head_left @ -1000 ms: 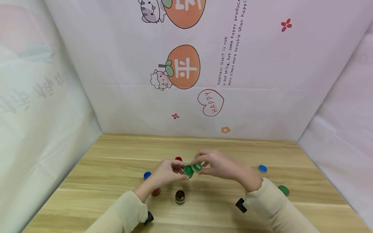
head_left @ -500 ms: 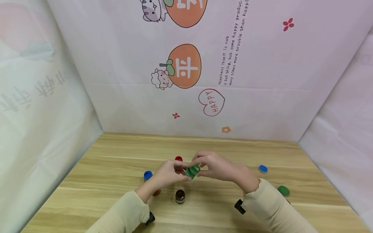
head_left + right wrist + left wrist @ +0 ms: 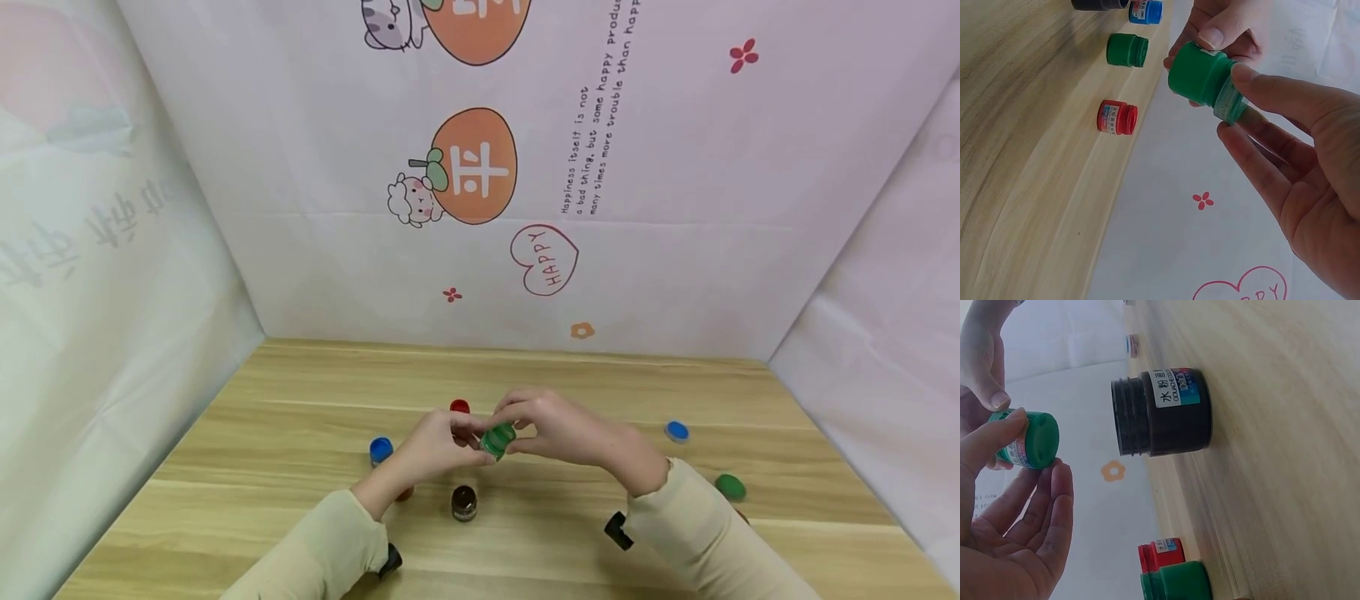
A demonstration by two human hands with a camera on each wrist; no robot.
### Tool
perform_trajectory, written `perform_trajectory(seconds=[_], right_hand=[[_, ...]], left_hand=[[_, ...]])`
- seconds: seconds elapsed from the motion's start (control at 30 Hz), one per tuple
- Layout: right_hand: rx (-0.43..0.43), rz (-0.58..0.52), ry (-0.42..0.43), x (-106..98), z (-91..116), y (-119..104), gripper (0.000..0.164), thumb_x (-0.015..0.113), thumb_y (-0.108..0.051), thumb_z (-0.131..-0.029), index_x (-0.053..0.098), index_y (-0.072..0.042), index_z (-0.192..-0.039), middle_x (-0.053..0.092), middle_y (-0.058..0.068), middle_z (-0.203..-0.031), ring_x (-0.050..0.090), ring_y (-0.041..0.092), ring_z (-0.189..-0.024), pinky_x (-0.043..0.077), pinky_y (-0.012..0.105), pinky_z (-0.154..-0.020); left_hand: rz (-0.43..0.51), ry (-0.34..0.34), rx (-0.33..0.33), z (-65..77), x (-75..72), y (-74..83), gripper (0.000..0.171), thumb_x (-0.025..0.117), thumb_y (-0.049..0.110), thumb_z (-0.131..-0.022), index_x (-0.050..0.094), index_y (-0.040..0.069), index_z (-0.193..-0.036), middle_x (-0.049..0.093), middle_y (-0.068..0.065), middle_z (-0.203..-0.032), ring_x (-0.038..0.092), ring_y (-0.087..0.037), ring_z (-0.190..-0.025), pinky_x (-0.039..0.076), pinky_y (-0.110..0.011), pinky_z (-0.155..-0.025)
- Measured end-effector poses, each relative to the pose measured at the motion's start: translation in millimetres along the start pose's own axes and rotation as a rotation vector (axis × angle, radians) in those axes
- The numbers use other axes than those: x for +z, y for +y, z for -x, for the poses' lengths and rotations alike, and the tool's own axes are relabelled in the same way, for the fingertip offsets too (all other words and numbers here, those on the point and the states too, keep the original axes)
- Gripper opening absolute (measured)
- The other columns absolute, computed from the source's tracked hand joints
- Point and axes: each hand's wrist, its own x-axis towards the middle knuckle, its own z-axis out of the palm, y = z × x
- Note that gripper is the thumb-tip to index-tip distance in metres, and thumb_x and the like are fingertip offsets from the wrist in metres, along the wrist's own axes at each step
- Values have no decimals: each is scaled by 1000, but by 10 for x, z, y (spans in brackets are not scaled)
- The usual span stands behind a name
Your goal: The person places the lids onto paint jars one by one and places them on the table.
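A small green paint jar (image 3: 1194,75) is held above the table, tilted, by my left hand (image 3: 438,443), with thumb and fingertips on its sides. My right hand (image 3: 558,433) pinches a translucent green inner cap (image 3: 1230,103) between thumb and fingers, right at the jar's mouth. The left wrist view shows the jar's round green base. Below the hands, a black paint jar (image 3: 1175,412) labelled gouache stands lidless on the table. An open red jar (image 3: 1110,117) and another green jar (image 3: 1125,50) stand behind it.
An open blue jar (image 3: 381,450) stands left of the hands, partly behind the left wrist. A blue lid (image 3: 677,432) and a green lid (image 3: 730,487) lie at the right on the wooden table (image 3: 300,392). A printed white sheet (image 3: 337,275) rises behind the table.
My right hand has brought the translucent cap leftward from beside the green jar onto its mouth. The left hand has shifted slightly right, and the jars on the table stay put.
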Motion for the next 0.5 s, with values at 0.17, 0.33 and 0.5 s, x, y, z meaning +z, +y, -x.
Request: perform_trajectory(seconds=[0.17, 0.33, 0.5], right_hand=[[4, 10, 0, 0, 2, -1, 32, 76, -10, -78, 69, -10, -108, 60, -3, -103, 57, 7, -91, 50, 24, -77], [24, 18, -18, 15, -2, 10, 29, 76, -13, -78, 69, -12, -106, 60, -4, -103, 57, 6, -89, 50, 23, -77], [52, -6, -22, 21, 0, 9, 29, 75, -14, -79, 69, -10, -107, 60, -4, -100, 58, 6, -87, 50, 21, -76]], left_hand=[[3, 1, 5, -75, 41, -192, 35, 76, 17, -79, 68, 10, -112, 65, -1, -86, 60, -18, -78, 50, -27, -64], [5, 0, 12, -143, 70, -364, 34, 77, 23, -77, 69, 15, -109, 64, 3, -85, 60, -13, -77, 50, -27, -64], [13, -2, 7, -151, 71, -369, 37, 78, 28, -76, 69, 18, -111, 64, 4, -85, 61, -14, -77, 51, -29, -64]])
